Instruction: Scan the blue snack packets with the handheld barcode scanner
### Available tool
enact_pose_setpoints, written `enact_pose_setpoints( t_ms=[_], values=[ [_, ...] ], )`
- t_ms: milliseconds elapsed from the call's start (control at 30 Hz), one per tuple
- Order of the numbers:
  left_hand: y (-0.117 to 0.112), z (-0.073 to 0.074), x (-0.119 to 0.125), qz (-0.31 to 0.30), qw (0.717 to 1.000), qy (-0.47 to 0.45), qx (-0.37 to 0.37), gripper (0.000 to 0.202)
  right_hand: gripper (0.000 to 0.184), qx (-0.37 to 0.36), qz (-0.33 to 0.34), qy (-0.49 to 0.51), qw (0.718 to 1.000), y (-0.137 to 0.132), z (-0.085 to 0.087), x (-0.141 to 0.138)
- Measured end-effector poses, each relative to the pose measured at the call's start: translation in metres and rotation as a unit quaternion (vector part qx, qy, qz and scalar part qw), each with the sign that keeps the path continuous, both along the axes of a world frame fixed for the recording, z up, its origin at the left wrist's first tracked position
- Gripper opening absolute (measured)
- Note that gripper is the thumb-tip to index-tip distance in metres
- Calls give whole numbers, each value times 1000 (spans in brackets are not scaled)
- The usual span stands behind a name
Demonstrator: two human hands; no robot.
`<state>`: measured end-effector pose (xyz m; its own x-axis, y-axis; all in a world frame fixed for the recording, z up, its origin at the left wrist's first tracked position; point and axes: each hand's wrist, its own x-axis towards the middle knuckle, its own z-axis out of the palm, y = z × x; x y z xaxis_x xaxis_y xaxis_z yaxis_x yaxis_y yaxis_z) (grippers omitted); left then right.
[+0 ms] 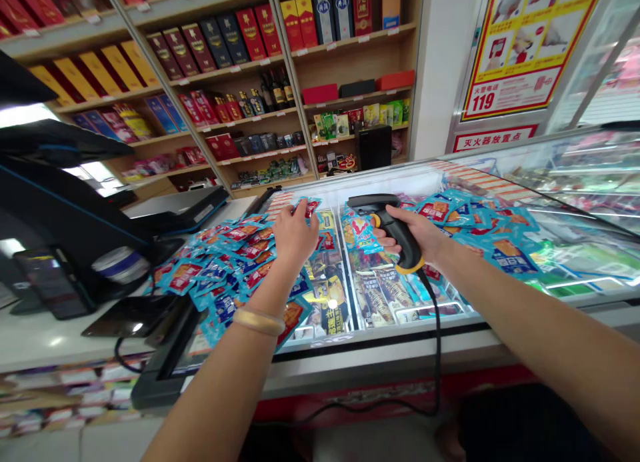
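My right hand [407, 232] is wrapped round the grip of a black and yellow barcode scanner [400, 239], whose head points left. A light-blue snack packet [366, 235] shows beside its fingers; whether they pinch it too I cannot tell. My left hand [297, 232] is closed on a small blue and red snack packet [311, 207] over the glass top. Under and left of that wrist lies a heap of blue snack packets [240, 249]. Another pile of such packets [470, 215] lies beyond my right hand.
The packets lie on a glass-topped freezer [353, 315] with wrapped goods inside. The scanner's cable [437, 342] hangs over its front edge. A phone [53, 282] and a dark checkout terminal [55, 202] stand at left. Shelves of boxed goods [235, 39] line the back.
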<state>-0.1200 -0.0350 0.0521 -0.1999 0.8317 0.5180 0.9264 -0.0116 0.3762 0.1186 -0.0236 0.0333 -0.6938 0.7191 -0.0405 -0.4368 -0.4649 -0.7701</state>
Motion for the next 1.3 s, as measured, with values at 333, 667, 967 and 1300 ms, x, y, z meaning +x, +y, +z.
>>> enact_pose_setpoints(
  t_ms=[333,667,967,1300],
  values=[
    [-16,-39,-37,-49,994,79,-66,36,25,-36,29,-6,999,-4,-5,-39],
    [-9,-26,39,-224,956,-192,-3,38,26,17,-85,-32,996,5,10,57],
    [3,-43,147,-351,815,-450,-99,43,25,39,-158,-38,986,5,-4,118],
    [2,-56,160,-316,846,-416,-107,36,19,38,-157,-20,987,5,-4,109]
  ],
)
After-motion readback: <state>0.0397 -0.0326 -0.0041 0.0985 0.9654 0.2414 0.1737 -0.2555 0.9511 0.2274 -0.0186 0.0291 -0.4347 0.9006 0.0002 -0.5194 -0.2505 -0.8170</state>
